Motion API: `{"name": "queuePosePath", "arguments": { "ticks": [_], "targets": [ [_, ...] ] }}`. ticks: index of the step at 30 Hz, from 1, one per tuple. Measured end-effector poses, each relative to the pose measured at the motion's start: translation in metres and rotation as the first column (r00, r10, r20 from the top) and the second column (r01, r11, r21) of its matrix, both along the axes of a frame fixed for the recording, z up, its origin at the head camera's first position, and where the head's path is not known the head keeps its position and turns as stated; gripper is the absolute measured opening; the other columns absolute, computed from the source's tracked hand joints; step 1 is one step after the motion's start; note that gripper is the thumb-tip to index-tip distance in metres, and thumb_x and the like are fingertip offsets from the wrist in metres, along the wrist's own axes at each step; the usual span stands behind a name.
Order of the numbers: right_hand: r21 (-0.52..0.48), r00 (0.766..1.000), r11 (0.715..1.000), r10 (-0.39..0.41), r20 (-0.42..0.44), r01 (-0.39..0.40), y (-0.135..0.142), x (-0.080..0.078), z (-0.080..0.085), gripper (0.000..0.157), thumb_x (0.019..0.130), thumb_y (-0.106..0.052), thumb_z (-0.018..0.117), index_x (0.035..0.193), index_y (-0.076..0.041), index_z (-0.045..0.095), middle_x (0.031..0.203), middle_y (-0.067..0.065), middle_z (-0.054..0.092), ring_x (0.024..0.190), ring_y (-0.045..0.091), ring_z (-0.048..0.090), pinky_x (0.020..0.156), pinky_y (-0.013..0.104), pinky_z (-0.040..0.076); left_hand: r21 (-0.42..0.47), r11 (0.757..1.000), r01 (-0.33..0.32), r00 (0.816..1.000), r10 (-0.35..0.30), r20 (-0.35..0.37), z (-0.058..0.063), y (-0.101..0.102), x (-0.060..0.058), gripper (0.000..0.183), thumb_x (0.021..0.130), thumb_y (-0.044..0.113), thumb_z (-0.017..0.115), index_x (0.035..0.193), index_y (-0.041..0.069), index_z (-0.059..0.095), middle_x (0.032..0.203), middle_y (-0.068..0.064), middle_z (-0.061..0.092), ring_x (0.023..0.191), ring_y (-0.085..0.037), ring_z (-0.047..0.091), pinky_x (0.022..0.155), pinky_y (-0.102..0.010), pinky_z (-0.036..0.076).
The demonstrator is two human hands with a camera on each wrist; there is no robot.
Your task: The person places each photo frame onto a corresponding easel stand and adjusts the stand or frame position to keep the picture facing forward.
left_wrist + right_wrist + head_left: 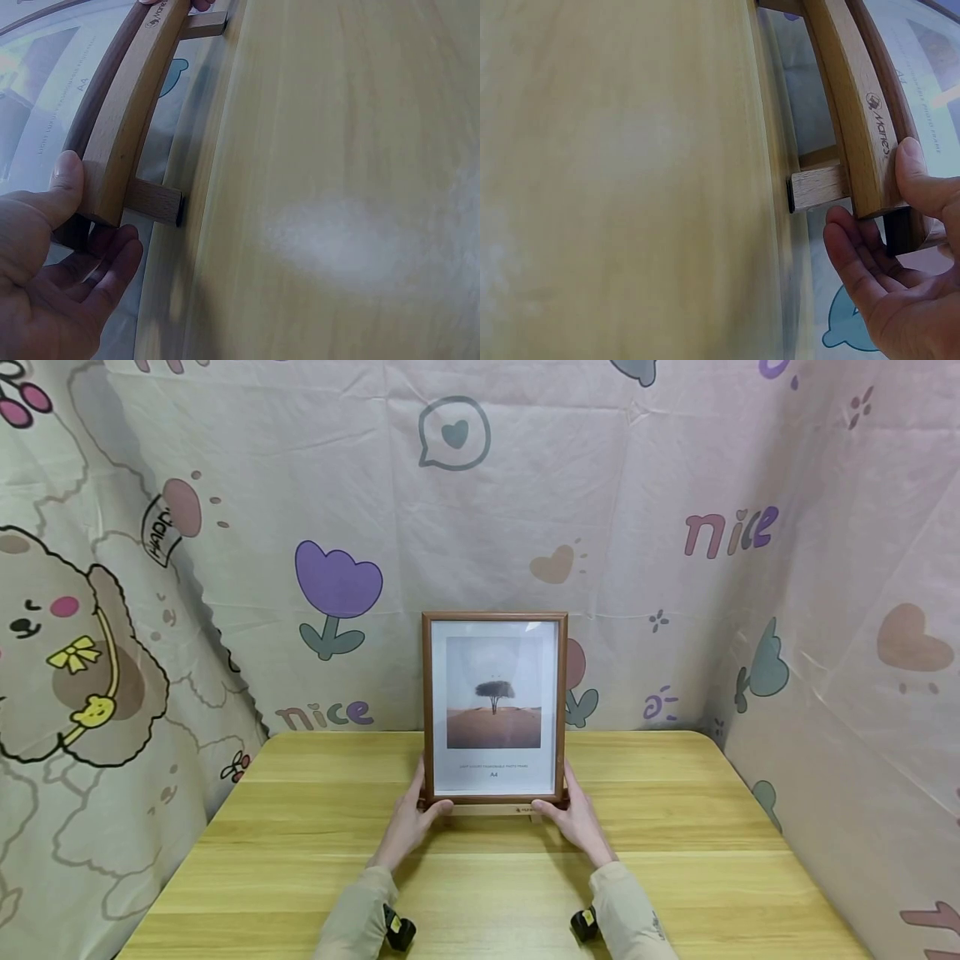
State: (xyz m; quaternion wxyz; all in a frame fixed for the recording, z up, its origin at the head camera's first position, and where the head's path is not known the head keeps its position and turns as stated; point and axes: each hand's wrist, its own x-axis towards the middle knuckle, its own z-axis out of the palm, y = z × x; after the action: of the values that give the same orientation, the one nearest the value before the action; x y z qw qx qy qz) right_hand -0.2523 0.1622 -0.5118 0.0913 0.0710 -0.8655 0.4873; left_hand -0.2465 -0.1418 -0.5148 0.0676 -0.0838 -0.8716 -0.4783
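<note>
A brown wooden picture frame [493,781] stands upright near the table's far edge, with a print of a lone tree behind its glass. Its lower edge sits on the light wooden ledge [480,810] of a small tabletop easel. My left hand [405,827] grips the frame's lower left corner, thumb in front and fingers curled below and behind. At the lower right corner my right hand [576,822] holds it the same way. Short easel feet [154,201] jut out from under the ledge; the right wrist view shows lettering on the ledge [859,112]. The easel's back is hidden.
The wooden table [300,852] stretches out on both sides and toward me. A patterned cloth [510,527] hangs close behind it, and more cloth flanks it left and right. Small black cameras [400,931] are strapped at both sleeves.
</note>
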Motion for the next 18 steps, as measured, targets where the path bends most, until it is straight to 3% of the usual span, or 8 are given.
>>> {"name": "queuePosePath", "arguments": {
  "ticks": [9,18],
  "targets": [
    [-0.005,1.0,1.0,-0.006,0.013,0.006,0.0,0.001,0.0007,0.098,0.086,-0.021,0.08,0.162,-0.013,0.019,0.114,0.025,0.07,0.096,0.026,0.067,0.092,0.043,0.052,-0.013,1.0,0.002,1.0,-0.001,0.021,-0.0002,0.0002,-0.0009,0.101,0.092,0.037,0.07,0.163,0.028,0.0,0.156,-0.031,0.036,0.132,-0.047,0.052,0.115,-0.061,0.036],
    [-0.021,1.0,1.0,0.011,0.018,-0.01,0.0007,-0.0005,-0.0001,0.1,0.086,-0.023,0.081,0.163,-0.016,0.018,0.112,0.023,0.071,0.094,0.024,0.068,0.09,0.042,0.054,-0.04,0.999,0.019,0.999,-0.017,0.041,-0.0005,-0.0026,-0.0009,0.1,0.094,0.041,0.067,0.163,0.027,-0.004,0.159,-0.031,0.03,0.135,-0.049,0.049,0.114,-0.062,0.037]
  ]
}}
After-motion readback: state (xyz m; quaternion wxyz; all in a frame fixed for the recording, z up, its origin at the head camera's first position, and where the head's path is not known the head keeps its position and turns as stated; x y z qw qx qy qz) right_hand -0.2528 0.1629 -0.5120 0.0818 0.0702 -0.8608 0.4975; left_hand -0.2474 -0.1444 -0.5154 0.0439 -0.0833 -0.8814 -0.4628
